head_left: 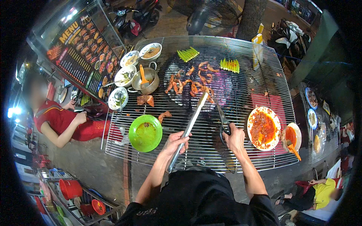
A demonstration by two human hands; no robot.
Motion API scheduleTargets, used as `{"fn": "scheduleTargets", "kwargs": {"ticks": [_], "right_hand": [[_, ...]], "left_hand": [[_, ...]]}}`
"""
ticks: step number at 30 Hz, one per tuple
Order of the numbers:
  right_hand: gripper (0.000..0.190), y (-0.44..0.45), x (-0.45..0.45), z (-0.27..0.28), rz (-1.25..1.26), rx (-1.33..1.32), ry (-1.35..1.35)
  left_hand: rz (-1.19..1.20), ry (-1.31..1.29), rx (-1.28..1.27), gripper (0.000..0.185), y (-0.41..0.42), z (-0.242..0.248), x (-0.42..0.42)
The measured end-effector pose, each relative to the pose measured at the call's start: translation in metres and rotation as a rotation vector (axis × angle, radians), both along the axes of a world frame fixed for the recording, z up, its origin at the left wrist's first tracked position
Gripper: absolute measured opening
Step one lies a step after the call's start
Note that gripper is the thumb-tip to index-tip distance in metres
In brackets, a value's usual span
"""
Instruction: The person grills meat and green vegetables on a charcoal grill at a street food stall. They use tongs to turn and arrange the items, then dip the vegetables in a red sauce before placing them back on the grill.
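Note:
My left hand (176, 143) grips long metal tongs (188, 124), their tips over meat near the middle of the wire grill (198, 149). In my right hand (235, 138) is a pair of black-handled scissors (222, 117), with the blades pointing at the same piece of meat (209, 97). Whether the tongs or blades touch it is hard to tell. Several browned meat strips (193, 88) lie over the glowing coals. Behind them rest two rows of okra, one at the left (188, 54) and one at the right (229, 65).
At the left stand a green plate (145, 145), a metal pot (154, 86) with an orange brush (142, 74), and several bowls (118, 98). At the right are a sauce-covered plate (264, 128) and a sauce bowl (295, 130). A person in red (62, 115) is beside the grill's left side.

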State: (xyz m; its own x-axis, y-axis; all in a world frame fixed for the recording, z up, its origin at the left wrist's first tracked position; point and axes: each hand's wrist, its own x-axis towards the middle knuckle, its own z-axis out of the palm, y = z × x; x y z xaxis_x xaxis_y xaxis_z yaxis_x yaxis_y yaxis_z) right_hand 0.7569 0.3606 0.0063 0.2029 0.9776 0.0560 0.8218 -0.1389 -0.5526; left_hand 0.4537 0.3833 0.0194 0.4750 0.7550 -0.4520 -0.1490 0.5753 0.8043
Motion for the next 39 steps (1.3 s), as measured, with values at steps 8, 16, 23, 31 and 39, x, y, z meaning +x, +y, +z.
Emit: {"fn": "scheduleTargets", "kwargs": {"ticks": [8, 16, 23, 31, 39], "right_hand": [[0.061, -0.024, 0.032, -0.004, 0.063, 0.194, -0.21], [0.063, -0.021, 0.042, -0.009, 0.093, 0.154, -0.21], [0.035, -0.017, 0.039, -0.016, 0.025, -0.018, -0.108], [0.034, 0.024, 0.03, -0.013, -0.105, -0.018, -0.108], [0.03, 0.151, 0.018, -0.028, 0.098, 0.192, -0.489]], "left_hand": [[-0.071, 0.067, 0.005, 0.026, -0.006, 0.0, 0.015], [-0.117, -0.11, -0.125, 0.029, -0.005, -0.001, 0.009], [-0.123, -0.003, -0.119, 0.027, 0.002, -0.012, 0.012], [0.0, 0.116, -0.029, 0.026, 0.043, -0.017, 0.017], [0.152, 0.51, 0.184, 0.02, 0.178, -0.024, 0.03]]}}
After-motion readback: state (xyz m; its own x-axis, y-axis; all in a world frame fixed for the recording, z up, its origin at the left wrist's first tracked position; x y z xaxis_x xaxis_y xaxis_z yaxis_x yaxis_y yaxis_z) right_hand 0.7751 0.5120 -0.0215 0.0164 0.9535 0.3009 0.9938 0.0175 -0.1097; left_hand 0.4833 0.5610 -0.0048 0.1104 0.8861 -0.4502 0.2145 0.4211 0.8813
